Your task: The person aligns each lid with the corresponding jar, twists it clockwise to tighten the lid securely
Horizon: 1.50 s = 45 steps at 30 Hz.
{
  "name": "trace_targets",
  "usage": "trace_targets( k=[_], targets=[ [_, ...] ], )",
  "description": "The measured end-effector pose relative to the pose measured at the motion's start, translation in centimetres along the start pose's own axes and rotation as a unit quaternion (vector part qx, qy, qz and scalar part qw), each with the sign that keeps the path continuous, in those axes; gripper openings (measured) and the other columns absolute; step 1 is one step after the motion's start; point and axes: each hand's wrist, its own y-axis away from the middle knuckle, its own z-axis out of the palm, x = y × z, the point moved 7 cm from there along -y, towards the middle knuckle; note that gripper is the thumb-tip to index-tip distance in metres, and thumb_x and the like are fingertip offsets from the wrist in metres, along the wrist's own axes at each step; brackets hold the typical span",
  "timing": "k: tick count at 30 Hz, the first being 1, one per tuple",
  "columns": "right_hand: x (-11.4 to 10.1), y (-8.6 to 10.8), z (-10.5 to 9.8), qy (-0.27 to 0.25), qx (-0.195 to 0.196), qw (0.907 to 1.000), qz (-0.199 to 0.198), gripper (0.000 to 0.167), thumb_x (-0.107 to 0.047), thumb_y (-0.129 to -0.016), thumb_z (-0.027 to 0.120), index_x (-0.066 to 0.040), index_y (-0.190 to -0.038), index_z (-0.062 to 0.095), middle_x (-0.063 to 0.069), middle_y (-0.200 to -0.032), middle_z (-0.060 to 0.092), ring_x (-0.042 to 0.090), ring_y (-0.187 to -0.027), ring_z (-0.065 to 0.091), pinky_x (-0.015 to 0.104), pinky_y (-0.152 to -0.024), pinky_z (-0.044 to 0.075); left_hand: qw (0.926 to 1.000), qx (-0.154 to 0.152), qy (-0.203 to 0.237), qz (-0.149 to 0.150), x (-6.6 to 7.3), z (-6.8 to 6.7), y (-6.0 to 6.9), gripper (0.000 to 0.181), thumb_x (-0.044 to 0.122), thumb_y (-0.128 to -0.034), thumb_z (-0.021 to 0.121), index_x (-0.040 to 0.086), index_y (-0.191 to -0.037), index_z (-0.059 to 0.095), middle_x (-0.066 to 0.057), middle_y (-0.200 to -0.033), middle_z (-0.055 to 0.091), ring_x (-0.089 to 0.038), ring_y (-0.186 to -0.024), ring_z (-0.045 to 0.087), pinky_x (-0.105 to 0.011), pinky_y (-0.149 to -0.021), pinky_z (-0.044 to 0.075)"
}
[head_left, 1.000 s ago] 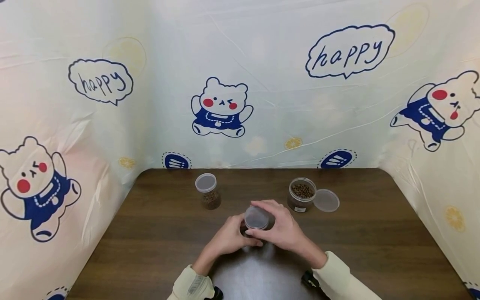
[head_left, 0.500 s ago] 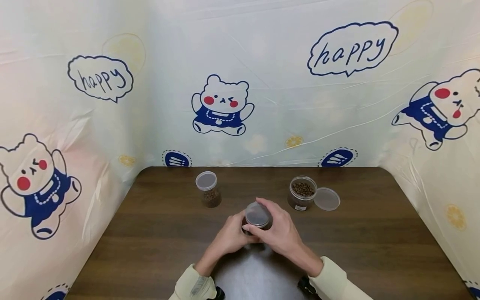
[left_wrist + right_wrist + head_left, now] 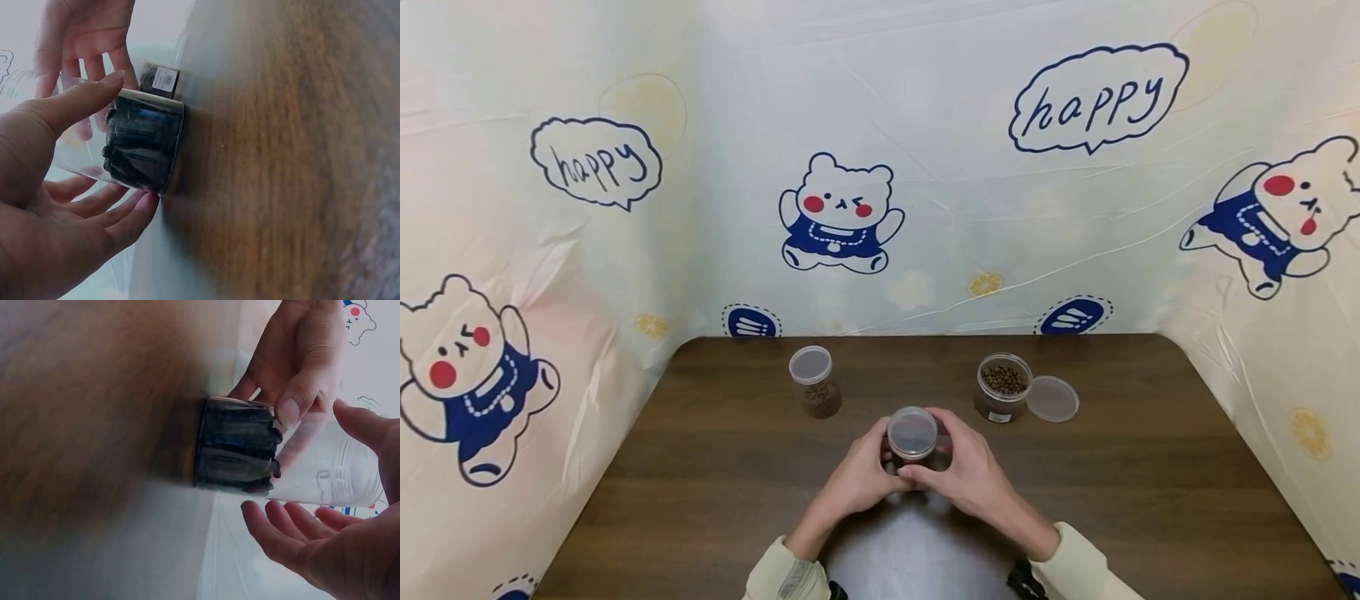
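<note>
The left hand [image 3: 863,472] curls round a clear jar [image 3: 913,432], upright near the middle of the worktop [image 3: 700,492], while the right hand [image 3: 976,468] curves half open about its other side, contact unclear.

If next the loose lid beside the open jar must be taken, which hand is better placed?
Probably the right hand: it is nearer to the loose lid, and its fingers look more relaxed, while the left hand grips the middle jar with thumb and fingers.

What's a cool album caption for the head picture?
Left hand and right hand around a clear, cylindrical, lidded plastic jar.
</note>
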Motion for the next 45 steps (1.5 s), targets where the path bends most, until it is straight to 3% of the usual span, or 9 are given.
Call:
trace_targets(
  k=[8, 17, 27, 34, 45],
  targets=[
    [0.5, 0.1, -0.1, -0.016, 0.008, 0.9998, 0.006, 0.074, -0.027, -0.073, 0.098, -0.014, -0.136, 0.062, 0.005, -0.124, 0.073, 0.022, -0.116, 0.071, 0.044, -0.097, 0.061, 0.9998, 0.007, 0.021, -0.002, 0.0, -0.1, 0.2, 0.072, 0.017, -0.0791, 0.092, 0.009, -0.14, 0.054, -0.013, -0.129, 0.068, -0.027, -0.121, 0.07, -0.039, -0.101, 0.059],
    [0.9, 0.1, -0.2, -0.065, 0.008, 0.9975, 0.026, 0.068, -0.019, -0.074, 0.098, -0.012, -0.133, 0.063, 0.01, -0.124, 0.072, 0.028, -0.12, 0.07, 0.039, -0.097, 0.061, 0.9993, 0.015, 0.033, 0.006, 0.2, 0.0, 0.0, 0.068, 0.014, -0.0798, 0.092, 0.008, -0.137, 0.056, -0.014, -0.126, 0.071, -0.025, -0.118, 0.072, -0.036, -0.1, 0.06],
    [0.9, -0.6, -1.0, -0.069, 0.018, 0.9975, -0.002, 0.068, -0.02, -0.077, 0.096, -0.01, -0.135, 0.062, 0.011, -0.126, 0.072, 0.028, -0.119, 0.071, 0.034, -0.097, 0.061, 0.998, 0.034, 0.048, 0.023, 0.5, -0.2, -0.8, 0.065, 0.016, -0.082, 0.092, 0.012, -0.137, 0.058, -0.012, -0.129, 0.069, -0.025, -0.122, 0.07, -0.04, -0.103, 0.058],
    [1.6, -1.8, -1.3, -0.067, 0.019, 0.9973, 0.024, 0.068, -0.02, -0.08, 0.094, -0.011, -0.138, 0.06, 0.011, -0.128, 0.071, 0.029, -0.121, 0.071, 0.039, -0.097, 0.061, 0.9969, 0.049, 0.056, 0.028, 0.4, -0.4, -2.1, 0.062, 0.013, -0.0835, 0.09, 0.013, -0.138, 0.06, -0.011, -0.133, 0.069, -0.026, -0.126, 0.069, -0.037, -0.104, 0.058],
    [2.0, -4.4, -2.1, -0.056, 0.036, 0.9975, 0.022, 0.068, -0.02, -0.082, 0.092, -0.009, -0.14, 0.059, 0.013, -0.132, 0.071, 0.029, -0.124, 0.07, 0.04, -0.099, 0.06, 0.9958, 0.058, 0.061, 0.036, 0.8, -1.4, -5.1, 0.061, 0.012, -0.0837, 0.089, 0.011, -0.138, 0.061, -0.013, -0.13, 0.07, -0.029, -0.124, 0.069, -0.041, -0.105, 0.058]
  ],
)
